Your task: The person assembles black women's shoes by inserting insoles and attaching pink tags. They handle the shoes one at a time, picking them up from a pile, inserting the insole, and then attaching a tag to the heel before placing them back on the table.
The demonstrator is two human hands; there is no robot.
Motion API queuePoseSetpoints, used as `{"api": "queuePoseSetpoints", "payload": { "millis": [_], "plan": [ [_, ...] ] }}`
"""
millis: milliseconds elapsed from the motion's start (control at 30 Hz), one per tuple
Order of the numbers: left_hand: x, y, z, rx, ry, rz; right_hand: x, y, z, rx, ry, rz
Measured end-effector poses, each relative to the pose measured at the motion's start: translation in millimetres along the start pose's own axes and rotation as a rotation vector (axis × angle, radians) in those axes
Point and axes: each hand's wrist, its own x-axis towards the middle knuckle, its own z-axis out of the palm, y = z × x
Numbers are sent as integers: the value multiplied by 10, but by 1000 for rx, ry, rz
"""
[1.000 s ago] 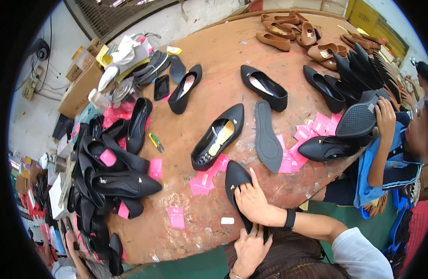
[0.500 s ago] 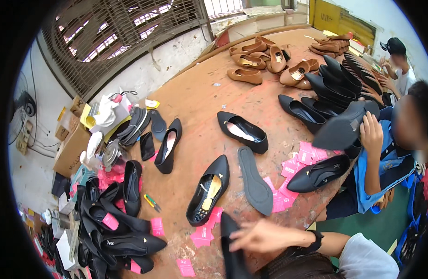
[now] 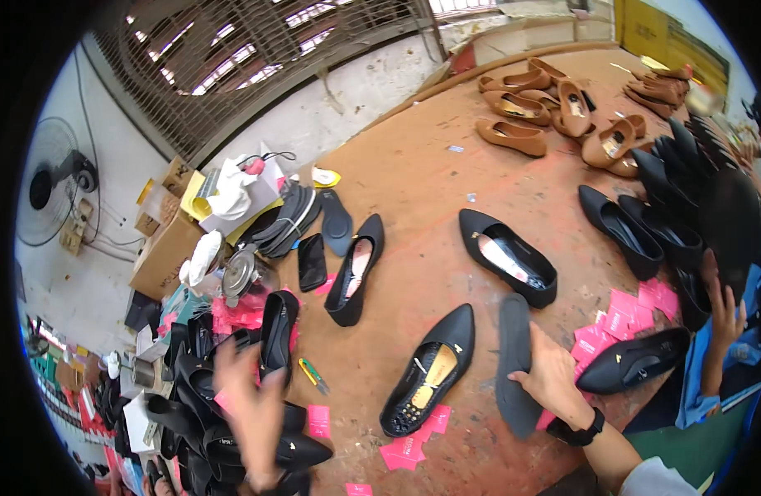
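Observation:
My right hand (image 3: pixel 554 376), with a dark band at the wrist, grips a flat black insole (image 3: pixel 515 409) by its right edge, thumb on top. My left hand (image 3: pixel 252 409) hangs over the pile of black pointed shoes (image 3: pixel 302 448) at the left; it is blurred, but thumb and fingers look spread with nothing between them. Left of the insole lies a black flat shoe (image 3: pixel 430 376) with a gold-coloured inside, on pink tags (image 3: pixel 403 453). Beyond the insole is another black shoe (image 3: pixel 509 258) with a pale lining. A third black shoe (image 3: pixel 633 361) lies right of my right hand.
Yellow-green thread snips (image 3: pixel 314 375), a phone (image 3: pixel 312 263) and a glass jar (image 3: pixel 246 277) sit on the left. Brown shoes (image 3: pixel 513 136) stand at the back. At the right, another person's hand (image 3: pixel 724 310) holds a dark shoe (image 3: pixel 732 231) beside more black shoes.
The view has swung left. My right hand has left the blurred black shoe at the near edge and taken hold of the insole, now turned slightly. My left hand has come in over the pile.

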Motion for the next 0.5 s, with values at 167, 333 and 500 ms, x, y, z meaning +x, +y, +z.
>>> {"api": "queuePoseSetpoints", "payload": {
  "millis": [167,333,500],
  "plan": [
    [560,158,1920,3,-301,-51,13,109,-149,978,-170,201],
    [569,173,1878,-327,-93,-243,-140,85,-661,1541,-266,441],
    [-423,660,271,-458,-75,-54,-372,259,-925,1575,-277,188]
  ]
}}
